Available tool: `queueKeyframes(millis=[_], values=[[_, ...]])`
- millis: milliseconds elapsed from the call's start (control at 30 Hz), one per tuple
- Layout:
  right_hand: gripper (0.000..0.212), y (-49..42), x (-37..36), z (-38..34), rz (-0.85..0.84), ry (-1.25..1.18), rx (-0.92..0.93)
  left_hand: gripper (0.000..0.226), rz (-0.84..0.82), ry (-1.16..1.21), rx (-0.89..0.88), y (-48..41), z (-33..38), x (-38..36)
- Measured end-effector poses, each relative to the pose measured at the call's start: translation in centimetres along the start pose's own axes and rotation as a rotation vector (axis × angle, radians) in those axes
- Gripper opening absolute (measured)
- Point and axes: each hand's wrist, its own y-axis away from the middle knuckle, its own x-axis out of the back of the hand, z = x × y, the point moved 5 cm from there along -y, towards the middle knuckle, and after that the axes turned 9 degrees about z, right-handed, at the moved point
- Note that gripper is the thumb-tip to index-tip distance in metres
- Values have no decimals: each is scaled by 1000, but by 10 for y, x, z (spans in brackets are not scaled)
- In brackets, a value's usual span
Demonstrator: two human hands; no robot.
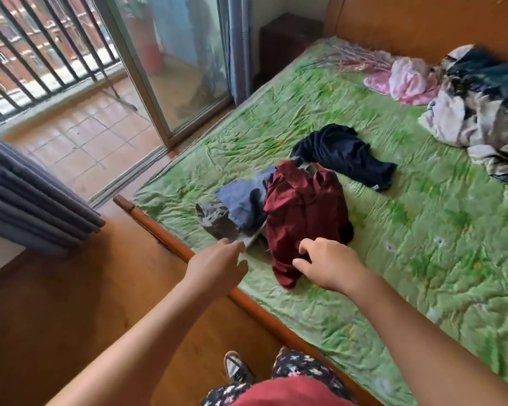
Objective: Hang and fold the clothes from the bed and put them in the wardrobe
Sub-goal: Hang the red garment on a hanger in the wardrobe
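**As hands reach in, a tangled lift is risked**

Heaped on the bed [423,259] against blue and grey clothes [244,200], the maroon garment [305,206] is not yet lifted. The left hand [217,268] is held loosely open and empty. The right hand [326,265] is curled over the garment's near end, though whether its grip has closed cannot be told. If the garment is raised bunched, its neighbours could be dragged off the edge.
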Motion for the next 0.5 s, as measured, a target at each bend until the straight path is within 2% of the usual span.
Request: queueKeyframes(millis=[267,500], values=[[39,-56,-10,48,-20,-63,-157,33,-93,-70,-143,-100,20,-26],[39,-121,-25,93,-45,-104,-239,29,-168,-124,-191,-184,31,-54]])
